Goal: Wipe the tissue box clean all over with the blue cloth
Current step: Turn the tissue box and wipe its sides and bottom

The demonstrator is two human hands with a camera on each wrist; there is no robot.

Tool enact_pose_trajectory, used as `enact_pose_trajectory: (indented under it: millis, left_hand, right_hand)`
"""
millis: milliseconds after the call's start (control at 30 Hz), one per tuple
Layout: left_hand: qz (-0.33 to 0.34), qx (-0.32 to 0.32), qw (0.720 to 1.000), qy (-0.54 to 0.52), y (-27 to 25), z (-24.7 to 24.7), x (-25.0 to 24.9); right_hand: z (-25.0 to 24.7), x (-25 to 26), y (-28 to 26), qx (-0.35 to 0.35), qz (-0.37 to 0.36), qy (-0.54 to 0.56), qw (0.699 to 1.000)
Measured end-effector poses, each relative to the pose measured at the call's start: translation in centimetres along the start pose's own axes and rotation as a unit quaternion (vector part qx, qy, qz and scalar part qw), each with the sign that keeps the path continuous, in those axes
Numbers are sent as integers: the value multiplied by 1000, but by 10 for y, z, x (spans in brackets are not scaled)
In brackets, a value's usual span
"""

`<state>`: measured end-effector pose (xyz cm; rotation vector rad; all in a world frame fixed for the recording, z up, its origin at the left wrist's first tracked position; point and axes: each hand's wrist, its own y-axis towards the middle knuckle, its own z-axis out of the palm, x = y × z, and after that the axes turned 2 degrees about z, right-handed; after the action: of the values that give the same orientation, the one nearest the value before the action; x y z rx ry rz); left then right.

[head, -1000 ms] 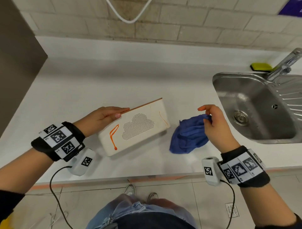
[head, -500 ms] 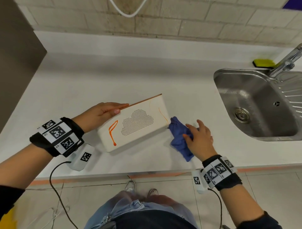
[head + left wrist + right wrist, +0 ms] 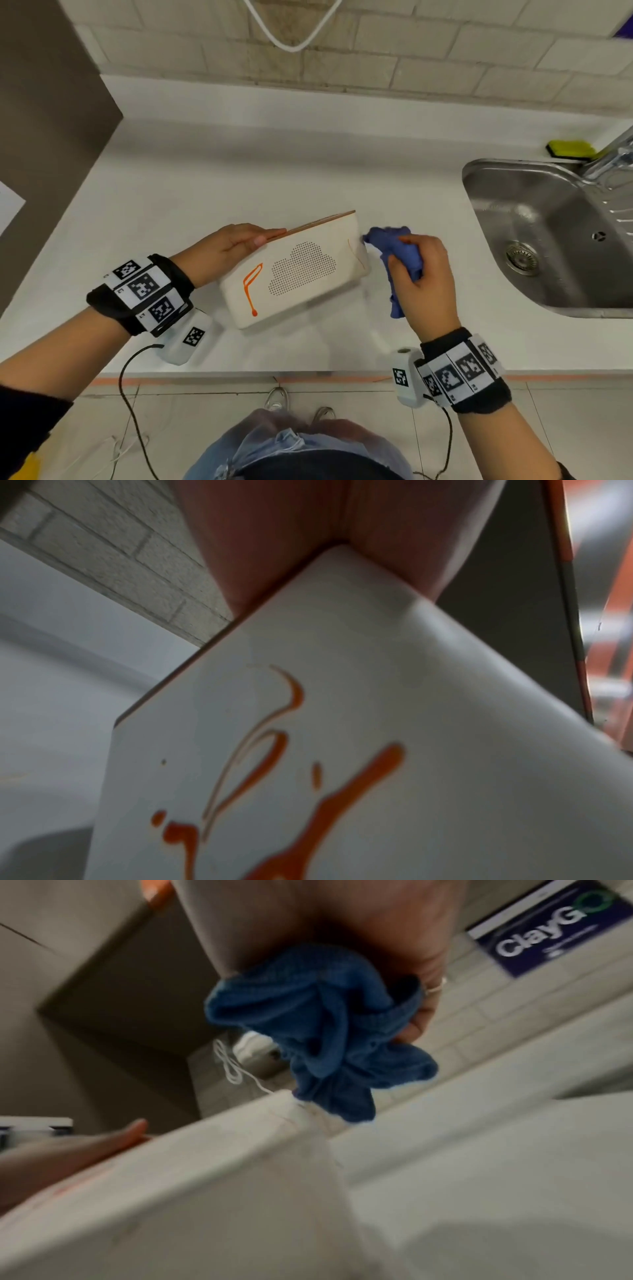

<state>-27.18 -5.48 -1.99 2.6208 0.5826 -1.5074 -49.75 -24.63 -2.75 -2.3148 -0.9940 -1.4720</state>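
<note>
The white tissue box [image 3: 298, 270] stands tilted on its long edge on the counter, a dotted cloud on its face and orange streaks [image 3: 251, 287] near its left end. My left hand [image 3: 233, 245] grips the box's upper left edge, fingers over the top. My right hand [image 3: 423, 274] grips the bunched blue cloth [image 3: 397, 250], and the cloth's tip touches the box's upper right corner. The left wrist view shows the box [image 3: 342, 750] with orange smears [image 3: 342, 799] up close. In the right wrist view the cloth [image 3: 318, 1031] hangs from my fist onto the box's corner [image 3: 287, 1110].
A steel sink [image 3: 548, 236] lies to the right with a tap [image 3: 613, 154] and a yellow-green sponge [image 3: 570, 149] behind it. The white counter [image 3: 239, 171] runs back to a brick wall. A dark cabinet side [image 3: 51, 120] bounds the left. The counter's front edge [image 3: 239, 377] is near my wrists.
My right hand gathered the cloth off the counter, bunched it in its fist and brought it up to the box's right end. The left hand kept holding the box.
</note>
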Motion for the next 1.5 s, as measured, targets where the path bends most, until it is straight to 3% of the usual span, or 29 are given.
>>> enact_pose_trajectory:
  millis: [67, 167, 233, 400, 633, 900, 1033, 1100, 1200, 1367, 1500]
  left_hand:
    - [-9, -8, 1000, -19, 1, -1, -1]
    - [1, -15, 999, -40, 1, -1, -3]
    - [-10, -13, 999, -47, 3, -2, -3]
    - [-35, -8, 997, -63, 3, -3, 3]
    - [-50, -15, 996, -67, 7, -5, 4]
    - [-50, -30, 995, -78, 3, -5, 1]
    - [-56, -29, 993, -95, -1, -8, -1]
    - [-56, -20, 991, -117, -3, -7, -1]
    - [-43, -20, 992, -115, -4, -8, -3]
    - [-37, -23, 992, -121, -5, -7, -5]
    - [-64, -25, 990, -122, -2, -6, 1]
  right_hand:
    - [16, 22, 6, -15, -103, -7, 995]
    - [57, 20, 19, 13, -198, -109, 974]
    - [79, 9, 23, 22, -228, -158, 961]
    - [90, -9, 26, -15, -249, -147, 957]
    - [69, -45, 12, 17, -248, -136, 959]
    - [10, -52, -14, 191, -167, -205, 945]
    - [-2, -20, -23, 120, -50, 4, 991]
    - [7, -2, -15, 51, -49, 91, 993]
    - [35, 13, 7, -34, -139, 49, 989]
    - [94, -3, 18, -16, -98, -114, 989]
    - [93, -9, 10, 16, -193, -116, 974]
